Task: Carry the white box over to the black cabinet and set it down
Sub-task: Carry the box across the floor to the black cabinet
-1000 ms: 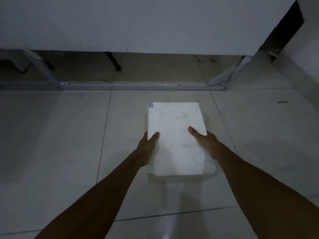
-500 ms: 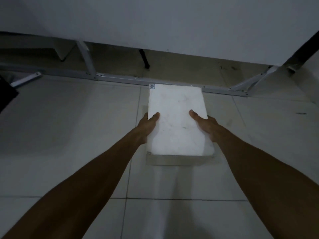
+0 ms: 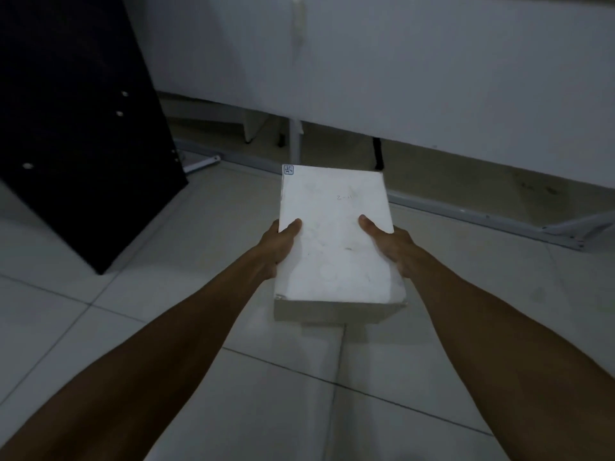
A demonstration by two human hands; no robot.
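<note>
The white box [image 3: 336, 237] is flat and rectangular, with a small label at its far left corner. It hangs in the air above the tiled floor, held lengthwise away from me. My left hand [image 3: 279, 246] grips its left side, thumb on the lid. On the box's right side my right hand [image 3: 391, 244] grips the same way. The fingers of both hands are hidden under the box. The black cabinet [image 3: 76, 128] stands at the upper left, its side panel facing me, well apart from the box.
A white table panel [image 3: 416, 68] runs across the back, with a grey metal floor rail [image 3: 466, 212] and legs beneath it. A loose metal bracket [image 3: 201, 164] lies by the cabinet's corner. Light floor tiles [image 3: 159, 294] spread between me and the cabinet.
The view has swung left, bringing the black cabinet into sight at the upper left. The box stays in both hands with the same grip.
</note>
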